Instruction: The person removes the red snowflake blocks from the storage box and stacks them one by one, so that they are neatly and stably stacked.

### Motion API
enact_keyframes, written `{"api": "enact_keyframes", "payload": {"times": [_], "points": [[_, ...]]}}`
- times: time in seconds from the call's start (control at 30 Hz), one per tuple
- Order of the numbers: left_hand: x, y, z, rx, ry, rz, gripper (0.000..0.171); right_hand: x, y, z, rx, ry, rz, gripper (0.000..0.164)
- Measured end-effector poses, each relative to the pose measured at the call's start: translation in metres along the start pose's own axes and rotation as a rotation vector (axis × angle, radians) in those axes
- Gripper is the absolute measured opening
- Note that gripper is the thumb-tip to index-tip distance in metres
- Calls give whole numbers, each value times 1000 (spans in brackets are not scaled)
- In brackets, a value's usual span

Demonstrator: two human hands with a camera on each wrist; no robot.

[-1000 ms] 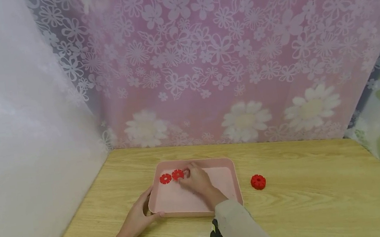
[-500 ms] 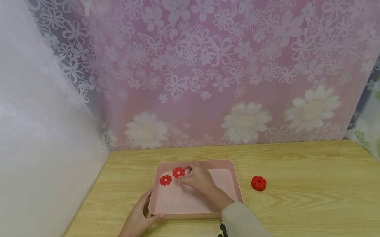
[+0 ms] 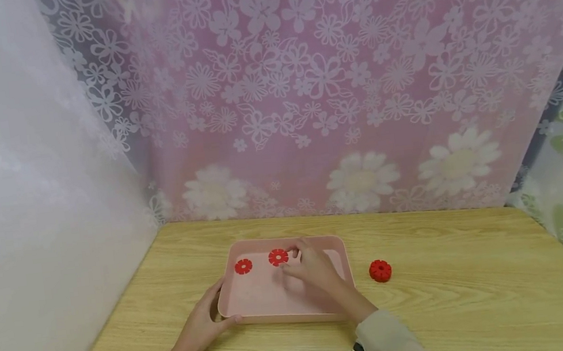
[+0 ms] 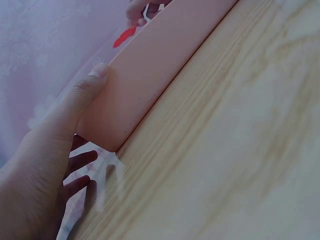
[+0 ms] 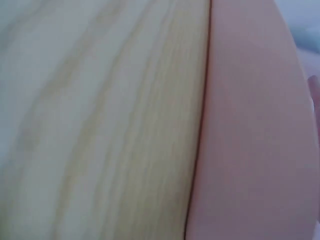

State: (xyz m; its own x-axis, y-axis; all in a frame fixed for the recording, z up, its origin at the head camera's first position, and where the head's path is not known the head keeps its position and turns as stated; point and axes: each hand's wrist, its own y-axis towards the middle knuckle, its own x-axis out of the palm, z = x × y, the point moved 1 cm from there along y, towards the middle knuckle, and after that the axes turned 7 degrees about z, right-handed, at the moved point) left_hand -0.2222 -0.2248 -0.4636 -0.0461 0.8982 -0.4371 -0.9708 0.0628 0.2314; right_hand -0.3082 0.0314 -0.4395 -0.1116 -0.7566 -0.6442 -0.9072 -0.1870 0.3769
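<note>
In the head view my left hand [image 3: 200, 325] holds the near left corner of a shallow pink tray [image 3: 275, 299]. Its thumb lies on the front wall, and the fingers reach round the left side, as the left wrist view of the pink tray [image 4: 145, 80] shows. My right hand [image 3: 315, 269] pinches a red notched plastic disc [image 3: 278, 257] by its right edge, over the back middle of the tray. Another red notched disc [image 3: 243, 266] lies flat inside the tray at the left. Seen from the left wrist, the pinched disc [image 4: 124, 37] shows tilted above the tray's rim.
To the right of the tray, a small stack of red notched discs [image 3: 380, 271] stands on the wooden table [image 3: 462, 294]. A flowered pink cloth [image 3: 295, 110] hangs behind the table, and a white sheet [image 3: 44, 197] hangs at the left.
My right hand has moved rightward with the pinched disc, widening the gap to the disc at the left. My left hand keeps its hold on the tray corner.
</note>
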Motion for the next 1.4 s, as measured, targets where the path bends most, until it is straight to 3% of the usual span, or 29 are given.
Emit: {"api": "enact_keyframes", "payload": {"times": [0.33, 0.53, 0.77, 1.13, 1.23, 1.4], "points": [[1, 0, 0, -14, 13, -11, 92, -31, -15, 6, 36, 95, 5, 31], [2, 0, 0, -9, -15, -14, 90, -50, -21, 13, 19, 19, 64, 31], [2, -1, 1, -17, 13, -8, 90, -72, -28, 25, 23, 0, 94, 29], [0, -1, 3, -25, 8, -18, 90, -105, -42, 50, -56, -51, 162, 27], [1, 0, -1, -6, -3, -13, 89, -113, -45, 57, -52, -70, 168, 27], [5, 3, -22, 1, 11, 10, 89, -125, -50, 68, -12, -95, 171, 27]]}}
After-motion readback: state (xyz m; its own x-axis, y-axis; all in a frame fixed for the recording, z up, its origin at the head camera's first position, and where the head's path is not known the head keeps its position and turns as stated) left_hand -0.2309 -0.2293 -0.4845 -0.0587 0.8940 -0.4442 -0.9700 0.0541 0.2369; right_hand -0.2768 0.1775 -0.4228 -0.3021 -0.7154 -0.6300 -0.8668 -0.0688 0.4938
